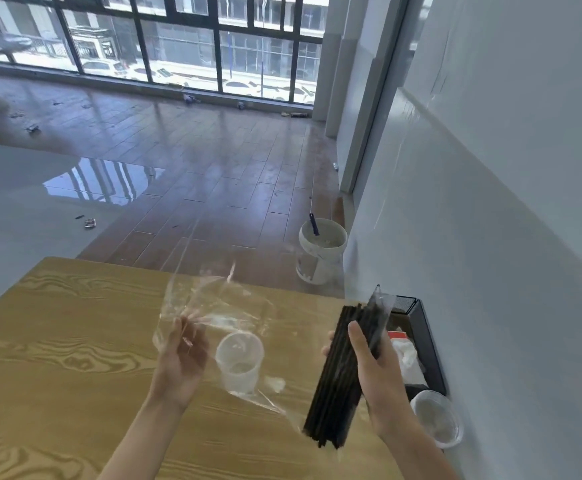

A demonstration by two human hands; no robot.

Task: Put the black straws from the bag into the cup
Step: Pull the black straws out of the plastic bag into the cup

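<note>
My right hand [376, 379] grips a thick bundle of black straws [343, 372], held tilted above the right part of the wooden table [57, 341]. My left hand [184, 355] holds a crumpled clear plastic bag [213, 306], lifted above the table; part of the film trails down toward the lower end of the straws. A clear plastic cup [239, 362] stands upright on the table between my two hands, and it looks empty.
A black tray [428, 341] with a red-and-white item and white tissue lies at the table's right edge by the wall. A clear lid or bowl [436, 422] sits in front of it. A white bucket [320, 251] stands on the floor beyond the table.
</note>
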